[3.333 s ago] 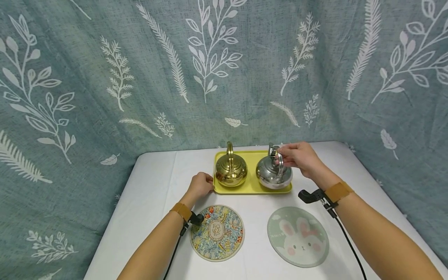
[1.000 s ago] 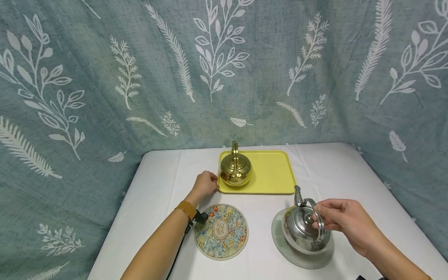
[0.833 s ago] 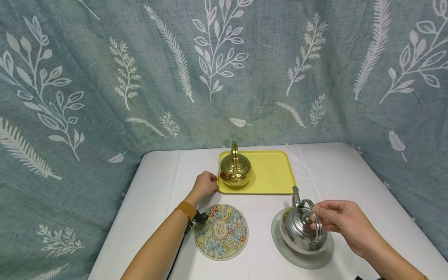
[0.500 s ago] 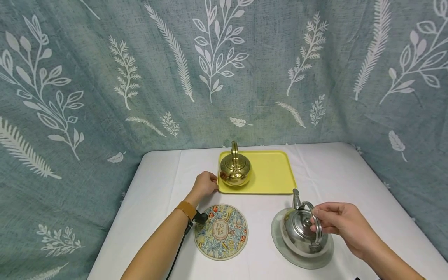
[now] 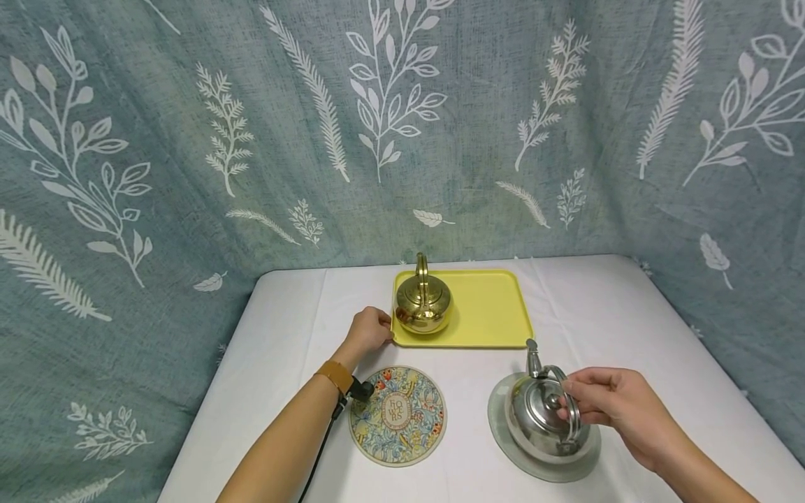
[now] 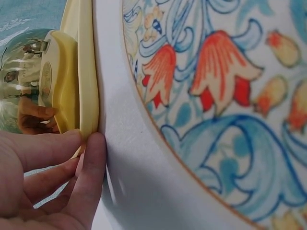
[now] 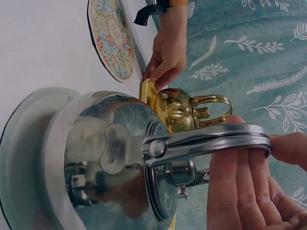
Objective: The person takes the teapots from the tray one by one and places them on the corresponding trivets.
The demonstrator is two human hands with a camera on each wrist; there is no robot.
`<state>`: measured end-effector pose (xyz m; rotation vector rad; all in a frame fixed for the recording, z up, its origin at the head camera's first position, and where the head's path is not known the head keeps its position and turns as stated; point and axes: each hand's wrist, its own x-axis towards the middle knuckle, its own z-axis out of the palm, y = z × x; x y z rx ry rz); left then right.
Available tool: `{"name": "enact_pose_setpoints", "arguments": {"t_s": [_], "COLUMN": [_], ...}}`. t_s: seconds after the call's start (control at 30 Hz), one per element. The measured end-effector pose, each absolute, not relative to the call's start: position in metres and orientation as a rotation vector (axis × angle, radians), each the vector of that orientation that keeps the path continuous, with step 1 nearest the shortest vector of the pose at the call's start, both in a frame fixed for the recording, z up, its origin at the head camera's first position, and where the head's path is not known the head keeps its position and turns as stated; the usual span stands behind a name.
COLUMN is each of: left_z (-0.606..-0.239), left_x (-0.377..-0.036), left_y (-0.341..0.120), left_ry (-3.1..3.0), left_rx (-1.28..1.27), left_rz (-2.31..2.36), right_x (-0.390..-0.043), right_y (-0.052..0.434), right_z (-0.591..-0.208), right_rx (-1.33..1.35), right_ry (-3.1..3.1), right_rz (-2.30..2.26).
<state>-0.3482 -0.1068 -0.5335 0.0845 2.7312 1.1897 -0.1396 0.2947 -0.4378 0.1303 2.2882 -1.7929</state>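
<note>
1. Change of position: the silver kettle [image 5: 546,417] stood on the right half of the yellow tray [image 5: 497,307] a few seconds ago. It now sits on the pale green mat [image 5: 503,440] at the near right of the worktop [image 5: 283,335]. That half of the tray is bare.
2. Over the last second the kettle has settled lower onto the mat, with its spout pointing away from the person. Judgement: the transfer is essentially complete and the kettle appears to bear on the mat.
3. Right hand [image 5: 613,407]: fingers and thumb pinch the arched handle [image 7: 206,142] of the silver kettle, as in the earlier pictures. The right wrist view shows the fingers [image 7: 240,187] wrapped under the bar. The grip has not been released.
4. Left hand [image 5: 367,332]: unchanged. Its fingers [image 6: 62,158] are curled against the near left edge of the tray, pinching the rim and steadying it.
5. The gold kettle [image 5: 422,304] remains on the left half of the tray, untouched.
6. The floral mat [image 5: 397,416] lies bare at the near left, just in front of the left hand.
</note>
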Motion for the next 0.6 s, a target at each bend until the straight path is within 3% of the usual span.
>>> {"name": "enact_pose_setpoints", "arguments": {"t_s": [0.4, 0.6], "left_z": [-0.535, -0.534], "left_x": [-0.349, -0.348], "left_y": [-0.103, -0.105], "left_ry": [2.72, 2.728], "left_rx": [0.105, 0.072], "left_rz": [1.185, 1.167], "right_x": [-0.141, -0.181], "right_y": [0.3, 0.322], "right_z": [-0.429, -0.42], "right_rx": [0.138, -0.068], "right_ry": [2.594, 2.798], "right_rz": [-1.572, -1.399]}}
